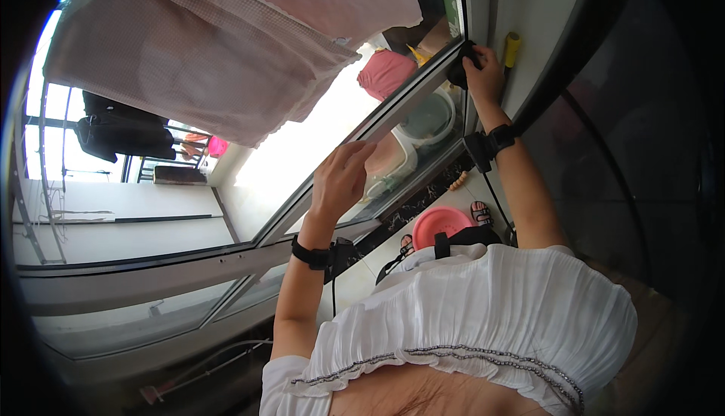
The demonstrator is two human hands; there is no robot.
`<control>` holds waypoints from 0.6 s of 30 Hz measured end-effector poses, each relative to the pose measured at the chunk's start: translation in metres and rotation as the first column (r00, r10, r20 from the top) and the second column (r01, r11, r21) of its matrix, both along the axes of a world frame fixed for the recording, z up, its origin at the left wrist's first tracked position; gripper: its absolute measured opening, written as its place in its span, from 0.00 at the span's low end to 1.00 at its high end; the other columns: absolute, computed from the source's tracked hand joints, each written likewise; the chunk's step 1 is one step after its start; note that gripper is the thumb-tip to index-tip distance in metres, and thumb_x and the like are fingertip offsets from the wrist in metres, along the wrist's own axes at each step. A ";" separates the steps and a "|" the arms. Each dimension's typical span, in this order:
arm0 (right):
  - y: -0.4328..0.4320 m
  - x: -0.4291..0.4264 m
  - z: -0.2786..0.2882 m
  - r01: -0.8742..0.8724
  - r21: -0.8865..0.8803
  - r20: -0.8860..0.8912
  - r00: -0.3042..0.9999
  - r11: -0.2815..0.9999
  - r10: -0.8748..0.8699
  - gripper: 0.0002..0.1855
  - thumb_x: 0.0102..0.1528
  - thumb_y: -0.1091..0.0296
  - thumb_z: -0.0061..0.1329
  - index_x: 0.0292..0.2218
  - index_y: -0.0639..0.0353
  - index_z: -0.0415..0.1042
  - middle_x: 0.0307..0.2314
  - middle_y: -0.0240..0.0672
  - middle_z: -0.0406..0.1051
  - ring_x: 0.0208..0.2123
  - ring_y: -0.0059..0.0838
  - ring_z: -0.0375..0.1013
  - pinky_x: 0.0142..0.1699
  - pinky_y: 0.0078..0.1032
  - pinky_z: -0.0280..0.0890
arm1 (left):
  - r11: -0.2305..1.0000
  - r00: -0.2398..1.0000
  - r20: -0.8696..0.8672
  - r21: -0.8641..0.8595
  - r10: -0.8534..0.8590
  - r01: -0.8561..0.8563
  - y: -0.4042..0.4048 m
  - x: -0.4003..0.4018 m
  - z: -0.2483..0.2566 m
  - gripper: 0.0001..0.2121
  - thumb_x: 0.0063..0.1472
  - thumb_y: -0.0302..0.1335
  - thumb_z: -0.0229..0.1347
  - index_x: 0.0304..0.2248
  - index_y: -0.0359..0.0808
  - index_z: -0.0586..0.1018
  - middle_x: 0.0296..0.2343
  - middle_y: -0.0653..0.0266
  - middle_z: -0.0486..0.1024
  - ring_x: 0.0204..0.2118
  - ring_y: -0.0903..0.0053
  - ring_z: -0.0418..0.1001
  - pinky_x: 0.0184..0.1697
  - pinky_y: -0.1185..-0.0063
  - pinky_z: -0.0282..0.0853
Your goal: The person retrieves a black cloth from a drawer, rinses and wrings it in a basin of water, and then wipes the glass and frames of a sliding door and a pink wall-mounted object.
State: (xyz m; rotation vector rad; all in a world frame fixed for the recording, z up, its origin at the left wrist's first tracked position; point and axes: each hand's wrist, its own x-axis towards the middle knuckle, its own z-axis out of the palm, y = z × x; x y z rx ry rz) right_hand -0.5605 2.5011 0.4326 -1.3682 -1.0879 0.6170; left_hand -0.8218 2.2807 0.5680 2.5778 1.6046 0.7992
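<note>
My right hand [484, 73] grips a bunched black cloth [463, 66] against the corner of a glazed door's metal frame [391, 107]. With nothing in it, my left hand [340, 181] rests its fingers near the middle rail of that frame, fingers slightly bent; whether they touch the rail is hard to tell. Both wrists carry black straps with small devices. Through the glass a pink cloth bundle [388, 73] and tubs [427, 113] show beyond the door.
A pink plastic basin [439, 226] stands on the tiled floor between my feet. Pale checked curtain fabric [215, 59] hangs at upper left, with dark clothes [124, 132] on a rack behind it. A yellow-handled tool [512, 47] is beside my right hand.
</note>
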 end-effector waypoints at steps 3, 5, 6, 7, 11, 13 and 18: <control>-0.013 -0.008 0.006 -0.017 0.011 0.079 0.997 1.000 0.016 0.17 0.50 0.65 0.54 0.43 0.55 0.73 0.35 0.40 0.78 0.39 0.39 0.77 0.44 0.30 0.69 | 0.999 0.999 0.010 -0.012 0.052 -0.052 -0.021 -0.022 -0.015 0.20 0.49 0.12 0.53 0.42 0.39 0.78 0.36 0.61 0.75 0.31 0.68 0.76 0.33 0.75 0.73; -0.025 -0.017 0.014 -0.044 -0.020 0.158 0.986 0.999 0.047 0.14 0.50 0.66 0.53 0.40 0.56 0.75 0.34 0.40 0.78 0.37 0.39 0.77 0.42 0.30 0.69 | 0.996 0.996 0.018 -0.042 0.084 -0.083 -0.035 -0.035 -0.022 0.19 0.48 0.13 0.53 0.41 0.37 0.78 0.35 0.60 0.75 0.32 0.66 0.75 0.34 0.73 0.72; -0.030 -0.023 0.016 -0.056 -0.017 0.178 0.982 0.998 0.058 0.13 0.51 0.65 0.52 0.39 0.55 0.76 0.32 0.40 0.77 0.35 0.40 0.77 0.40 0.31 0.70 | 0.994 0.994 0.014 -0.015 0.112 -0.111 -0.041 -0.041 -0.026 0.19 0.49 0.13 0.53 0.41 0.38 0.78 0.35 0.61 0.75 0.31 0.67 0.75 0.33 0.73 0.72; -0.037 -0.030 0.020 -0.072 -0.039 0.215 0.973 0.997 0.079 0.13 0.50 0.66 0.52 0.39 0.55 0.76 0.32 0.40 0.77 0.35 0.41 0.77 0.39 0.31 0.70 | 0.990 0.990 0.011 0.011 0.139 -0.139 -0.047 -0.046 -0.029 0.19 0.49 0.12 0.52 0.41 0.38 0.78 0.34 0.61 0.75 0.29 0.68 0.75 0.31 0.74 0.71; -0.060 -0.051 0.022 -0.142 -0.010 0.300 0.944 0.990 0.138 0.12 0.50 0.65 0.53 0.38 0.54 0.77 0.31 0.40 0.77 0.33 0.42 0.77 0.38 0.33 0.70 | 0.982 0.980 0.072 0.012 0.186 -0.188 -0.061 -0.058 -0.038 0.18 0.50 0.12 0.52 0.40 0.40 0.78 0.33 0.62 0.75 0.26 0.69 0.74 0.28 0.76 0.70; -0.063 -0.055 0.020 -0.159 -0.011 0.318 0.936 0.987 0.154 0.11 0.50 0.66 0.53 0.37 0.55 0.77 0.30 0.40 0.77 0.33 0.42 0.77 0.39 0.33 0.70 | 0.982 0.978 0.090 0.028 0.186 -0.189 -0.065 -0.061 -0.040 0.18 0.50 0.12 0.52 0.40 0.40 0.78 0.33 0.62 0.75 0.25 0.69 0.74 0.28 0.76 0.69; -0.051 -0.046 0.035 -0.082 -0.069 0.293 0.951 0.994 0.099 0.10 0.50 0.66 0.52 0.35 0.55 0.77 0.30 0.40 0.77 0.34 0.42 0.77 0.39 0.33 0.70 | 0.975 0.969 0.143 0.073 0.199 -0.211 -0.080 -0.077 -0.040 0.19 0.50 0.12 0.52 0.40 0.40 0.78 0.33 0.62 0.75 0.25 0.69 0.74 0.26 0.76 0.69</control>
